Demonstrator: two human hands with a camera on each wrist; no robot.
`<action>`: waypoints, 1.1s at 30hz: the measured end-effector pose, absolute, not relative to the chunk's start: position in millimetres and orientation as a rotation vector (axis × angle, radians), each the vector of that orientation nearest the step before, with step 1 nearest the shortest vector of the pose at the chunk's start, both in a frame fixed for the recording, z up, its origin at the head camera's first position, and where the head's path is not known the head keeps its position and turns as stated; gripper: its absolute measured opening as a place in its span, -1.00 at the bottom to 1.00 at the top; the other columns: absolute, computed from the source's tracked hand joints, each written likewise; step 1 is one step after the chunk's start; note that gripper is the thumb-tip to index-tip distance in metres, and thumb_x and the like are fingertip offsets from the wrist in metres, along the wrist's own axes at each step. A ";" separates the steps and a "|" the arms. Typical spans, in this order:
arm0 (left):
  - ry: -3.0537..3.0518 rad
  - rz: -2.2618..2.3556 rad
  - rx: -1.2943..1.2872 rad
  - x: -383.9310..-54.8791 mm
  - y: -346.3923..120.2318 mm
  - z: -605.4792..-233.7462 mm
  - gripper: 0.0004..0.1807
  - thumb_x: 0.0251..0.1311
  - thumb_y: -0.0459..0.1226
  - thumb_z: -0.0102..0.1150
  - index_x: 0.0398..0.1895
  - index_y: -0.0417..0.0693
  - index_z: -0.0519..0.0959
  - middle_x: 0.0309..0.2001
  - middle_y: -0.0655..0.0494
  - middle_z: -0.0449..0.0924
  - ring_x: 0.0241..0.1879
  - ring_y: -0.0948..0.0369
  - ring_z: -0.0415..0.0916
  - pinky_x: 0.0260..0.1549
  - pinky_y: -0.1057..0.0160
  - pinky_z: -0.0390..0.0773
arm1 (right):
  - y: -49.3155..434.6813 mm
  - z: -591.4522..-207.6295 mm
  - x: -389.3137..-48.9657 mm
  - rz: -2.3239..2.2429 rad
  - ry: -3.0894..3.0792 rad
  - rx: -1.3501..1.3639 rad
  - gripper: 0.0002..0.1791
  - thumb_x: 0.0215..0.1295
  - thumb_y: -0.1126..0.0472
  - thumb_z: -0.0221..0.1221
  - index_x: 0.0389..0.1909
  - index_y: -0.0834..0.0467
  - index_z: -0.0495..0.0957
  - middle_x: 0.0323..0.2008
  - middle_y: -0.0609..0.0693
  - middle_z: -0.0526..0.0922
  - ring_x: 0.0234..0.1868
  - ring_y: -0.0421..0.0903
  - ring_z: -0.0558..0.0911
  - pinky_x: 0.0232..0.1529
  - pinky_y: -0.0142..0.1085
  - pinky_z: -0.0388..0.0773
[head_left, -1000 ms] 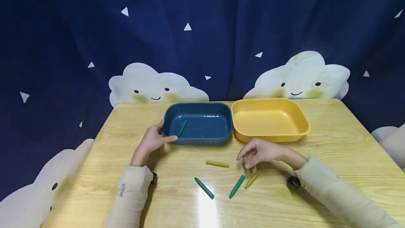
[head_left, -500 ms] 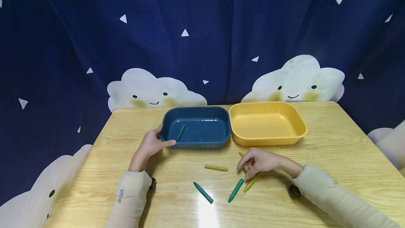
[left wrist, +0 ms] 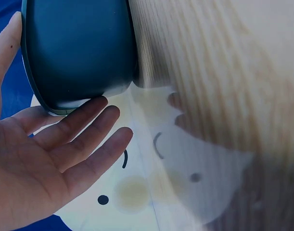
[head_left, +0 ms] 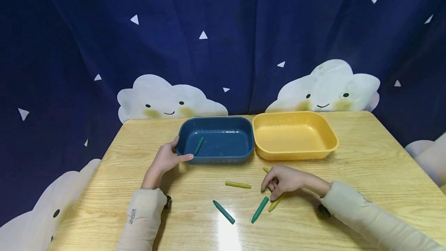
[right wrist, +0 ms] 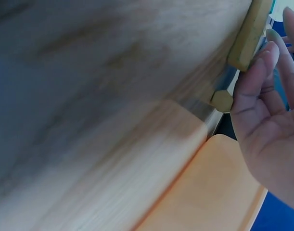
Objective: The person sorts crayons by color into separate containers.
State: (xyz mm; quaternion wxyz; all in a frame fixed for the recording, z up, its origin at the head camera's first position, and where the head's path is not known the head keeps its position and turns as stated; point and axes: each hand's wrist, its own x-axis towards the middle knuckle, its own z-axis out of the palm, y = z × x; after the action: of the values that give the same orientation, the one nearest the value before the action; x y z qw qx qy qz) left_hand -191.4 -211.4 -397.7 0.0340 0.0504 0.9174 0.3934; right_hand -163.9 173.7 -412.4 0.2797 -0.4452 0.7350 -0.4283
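My left hand (head_left: 167, 157) holds the near left corner of a dark blue plastic tray (head_left: 223, 159), thumb on the front rim and fingers against the outer left side. One green crayon (head_left: 199, 146) lies inside. Over the table, my right hand (head_left: 283, 181) hovers with bent fingers, its thumb tip right at a yellow crayon (head_left: 276, 203). The far end of another yellow crayon (head_left: 266, 169) pokes out behind this hand, the rest hidden. Two yellow crayons show close by the fingers in the right wrist view, a long one (right wrist: 248, 41) and one seen end-on (right wrist: 222, 101).
Beside the blue tray stands a yellow tray (head_left: 296, 155), its bottom bare. On the wooden table (head_left: 355, 154) lie a yellow crayon (head_left: 238, 184) and two green crayons, one left (head_left: 223, 212) and one right (head_left: 259, 210). A dark blue curtain (head_left: 223, 57) with clouds hangs behind.
My right hand has come down and slightly nearer to me, over the yellow crayons, uncovering one's far end. The left hand stays at the tray. The head view has tilted slightly.
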 end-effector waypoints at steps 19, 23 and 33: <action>2.813 1.219 0.176 -192.4 -212.6 -397.1 0.05 -0.08 -0.04 0.37 0.34 -0.39 -0.01 0.24 -0.33 0.19 -0.08 0.03 0.41 -0.32 0.25 0.42 | 165.0 -406.2 -157.2 -0.916 2.205 -1.156 -0.82 -0.21 0.48 0.36 -0.51 0.22 0.64 -0.73 -0.11 0.52 -0.67 -0.42 0.35 -0.58 -0.47 0.41; 2.825 1.211 0.175 -193.0 -212.5 -396.2 0.04 -0.07 -0.05 0.36 0.33 -0.40 0.00 0.25 -0.33 0.17 -0.03 0.00 0.40 -0.27 0.21 0.42 | 164.0 -406.8 -159.0 -0.918 2.189 -1.152 -0.83 -0.19 0.46 0.36 -0.50 0.23 0.64 -0.73 -0.11 0.52 -0.68 -0.42 0.35 -0.58 -0.47 0.41; 2.823 1.200 0.170 -190.8 -212.6 -395.5 0.05 -0.07 -0.03 0.36 0.34 -0.39 0.00 0.26 -0.33 0.17 -0.17 0.04 0.39 -0.39 0.26 0.37 | 159.6 -410.4 -156.1 -0.941 2.145 -1.144 -0.85 -0.17 0.46 0.36 -0.52 0.22 0.64 -0.73 -0.16 0.49 -0.68 -0.43 0.34 -0.62 -0.50 0.37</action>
State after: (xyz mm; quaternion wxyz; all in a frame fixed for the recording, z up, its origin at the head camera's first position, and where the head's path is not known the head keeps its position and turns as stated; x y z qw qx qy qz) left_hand -190.8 -212.6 -395.5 0.0347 0.0553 0.9183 0.3904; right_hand -156.1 159.6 -410.4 0.2644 -0.4233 0.7936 -0.3481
